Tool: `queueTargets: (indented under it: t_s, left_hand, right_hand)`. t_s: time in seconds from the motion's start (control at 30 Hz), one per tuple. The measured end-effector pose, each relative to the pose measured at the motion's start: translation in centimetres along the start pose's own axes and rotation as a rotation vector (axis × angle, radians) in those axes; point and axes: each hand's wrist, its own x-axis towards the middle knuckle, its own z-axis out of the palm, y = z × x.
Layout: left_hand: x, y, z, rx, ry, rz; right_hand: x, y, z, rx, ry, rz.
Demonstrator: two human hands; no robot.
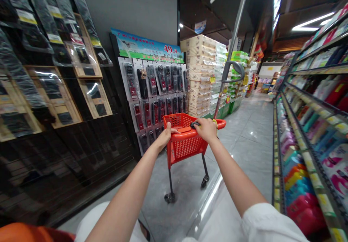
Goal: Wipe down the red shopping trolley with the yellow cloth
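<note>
A red plastic shopping cart [187, 149] with latticed sides stands on dark legs with caster wheels. My left hand [165, 136] is closed around its near left corner, thumb on top. My right hand [206, 128] is closed over the near rim, further right. A small dark object [194, 124] shows at the right hand's fingers; what it is, I cannot make out. Just beyond that hand a grey pole [227, 68] with a looped handle [239, 71] slants upward. Where the pole's foot is fixed is hidden. The cart's inside is mostly out of sight.
On the left, packaged belts [54, 17] and boxed sets hang on a dark wall. A display rack [152, 78] of packaged goods stands beside the cart. Stacked cartons [199, 75] line the aisle ahead. Full shelves [312, 126] run along the right. Grey tiled floor [252, 126] stretches forward.
</note>
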Motion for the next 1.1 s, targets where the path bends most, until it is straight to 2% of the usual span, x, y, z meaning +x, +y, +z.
queueTargets:
  t_s: [0.07, 0.13, 0.17, 0.23, 0.3, 0.33, 0.4, 0.47, 0.53, 0.57, 0.67, 0.73, 0.93, 1.0, 1.1]
  left_hand:
    - [0.1, -0.2, 0.0, 0.021, -0.005, 0.004]
    - [0.2, -0.5, -0.1, 0.039, 0.004, 0.020]
    - [0.2, -0.6, -0.1, 0.040, 0.009, 0.028]
    - [0.3, -0.8, 0.0, 0.023, 0.005, 0.037]
    - [0.4, -0.9, 0.2, 0.001, -0.005, 0.037]
    - [0.4, -0.9, 0.3, -0.006, -0.011, 0.037]
    - [0.4, -0.8, 0.6, -0.009, -0.018, 0.036]
    - [0.4, -0.7, 0.6, -0.009, -0.019, 0.034]
    - [0.3, -0.5, 0.6, -0.011, -0.025, 0.032]
    - [0.2, -0.4, 0.6, -0.011, -0.032, 0.032]
    - [0.2, -0.3, 0.5, -0.007, -0.053, 0.036]
    - [0.2, -0.3, 0.7, -0.001, -0.055, 0.040]
    - [-0.1, 0.6, 1.0, -0.004, -0.054, 0.019]
    - [-0.3, 1.0, 1.1, 0.002, -0.066, 0.012]
    - [-0.5, 1.4, 1.2, 0.013, -0.072, 0.014]
  right_hand:
    - [-0.9, -0.6, 0.1, 0.059, -0.009, -0.191]
    - [-1.5, 0.3, 0.3, 0.111, 0.029, -0.212]
    - [-1.7, 1.2, 0.5, 0.123, 0.076, -0.138]
    - [-2.0, 3.0, 1.2, 0.141, 0.223, 0.130]
    - [-2.6, 3.7, 2.5, 0.163, 0.383, 0.362]
    - [-3.0, 3.5, 3.3, 0.179, 0.444, 0.397]
    - [-4.1, 2.5, 4.8, 0.218, 0.508, 0.301]
    - [-4.7, 1.9, 5.9, 0.275, 0.506, 0.138]
    - [-4.5, 2.7, 6.3, 0.341, 0.507, 0.106]
    - [-4.1, 3.8, 6.3, 0.371, 0.530, 0.166]
    - [-2.3, 7.3, 6.0, 0.457, 0.624, 0.483]
    - [-1.8, 8.2, 6.1, 0.508, 0.629, 0.573]
    - [-4.2, 5.1, 6.7, 0.615, 0.571, 0.314]
    - [-4.3, 5.3, 6.2, 0.631, 0.560, 0.321]
    - [-3.7, 6.5, 5.3, 0.616, 0.586, 0.441]
